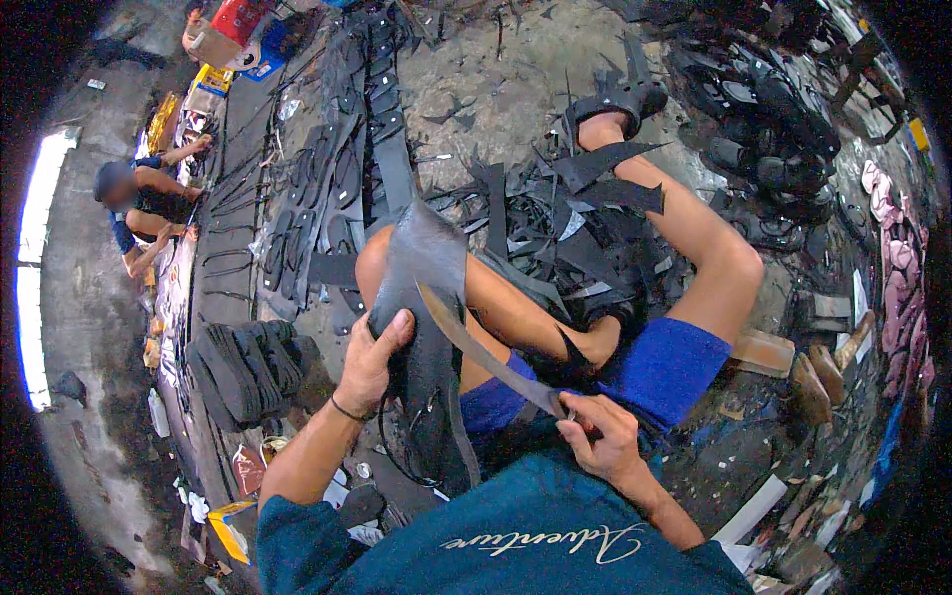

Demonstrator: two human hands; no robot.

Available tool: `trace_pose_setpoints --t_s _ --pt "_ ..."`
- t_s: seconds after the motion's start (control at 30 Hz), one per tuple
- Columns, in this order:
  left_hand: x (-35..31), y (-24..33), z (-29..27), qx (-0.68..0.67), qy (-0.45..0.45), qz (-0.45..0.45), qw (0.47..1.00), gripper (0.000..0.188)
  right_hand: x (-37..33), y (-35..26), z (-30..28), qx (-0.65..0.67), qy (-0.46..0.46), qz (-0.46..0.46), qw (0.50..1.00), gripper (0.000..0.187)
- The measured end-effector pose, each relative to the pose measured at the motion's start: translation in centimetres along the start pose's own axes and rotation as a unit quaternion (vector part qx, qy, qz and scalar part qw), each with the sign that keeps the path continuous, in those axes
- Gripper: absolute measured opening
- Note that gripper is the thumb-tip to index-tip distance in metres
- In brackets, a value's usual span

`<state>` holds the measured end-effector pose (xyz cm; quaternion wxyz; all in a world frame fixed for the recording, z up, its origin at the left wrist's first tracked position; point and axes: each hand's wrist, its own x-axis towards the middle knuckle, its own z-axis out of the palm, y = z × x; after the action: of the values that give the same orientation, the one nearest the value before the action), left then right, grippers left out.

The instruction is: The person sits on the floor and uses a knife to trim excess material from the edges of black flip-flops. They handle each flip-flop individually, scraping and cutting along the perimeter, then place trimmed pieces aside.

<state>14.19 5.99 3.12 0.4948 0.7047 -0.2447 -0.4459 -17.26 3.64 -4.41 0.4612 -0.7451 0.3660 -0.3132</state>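
A dark rubber sheet [426,263] is draped over my raised left knee, with a shiny grey patch on its upper part. My left hand [369,365] grips its left edge, thumb on top and the other fingers hidden behind. In my right hand [605,436] is a knife, closed in the fist by its handle. The long curved blade [486,355] points up and left, its tip over the rubber sheet; whether it touches, I cannot tell. A dark strip of the rubber hangs down toward my lap.
Black rubber scraps [555,248] lie heaped between my legs. Rows of black soles [337,178] and a stack of thick black slabs [248,369] are on the left. Another person [149,203] sits at far left. Wooden blocks [762,352] lie by my right thigh.
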Motion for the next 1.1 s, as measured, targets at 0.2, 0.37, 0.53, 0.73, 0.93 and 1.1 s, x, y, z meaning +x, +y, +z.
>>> trace_pose_setpoints --t_s 0.2,0.37,0.53,0.73,0.93,1.1 --pt "-0.9 2.0 1.2 -0.007 -0.053 -0.022 0.998 0.032 3.3 -1.9 -2.1 -0.102 0.049 -0.067 0.991 0.037" --pt "-1.0 2.8 1.9 -0.032 -0.101 -0.033 0.994 0.033 5.9 -5.7 -6.9 -0.083 -0.038 0.001 0.996 0.031" --pt "-1.5 4.2 2.7 -0.008 -0.176 -0.042 0.983 0.032 9.6 -7.9 -9.2 -0.094 -0.115 -0.005 0.989 0.028" --pt "-2.0 5.4 3.9 0.068 -0.227 -0.017 0.971 0.030 14.1 -7.8 -9.5 -0.080 -0.246 -0.049 0.965 0.027" --pt "2.0 11.5 6.1 0.106 -0.296 0.095 0.944 0.066 14.7 -5.8 -7.2 0.131 -0.113 -0.076 0.982 0.031" --pt "-1.1 12.1 2.0 0.300 -0.208 0.227 0.903 0.041 11.1 -5.8 -5.6 0.121 0.035 0.006 0.992 0.052"
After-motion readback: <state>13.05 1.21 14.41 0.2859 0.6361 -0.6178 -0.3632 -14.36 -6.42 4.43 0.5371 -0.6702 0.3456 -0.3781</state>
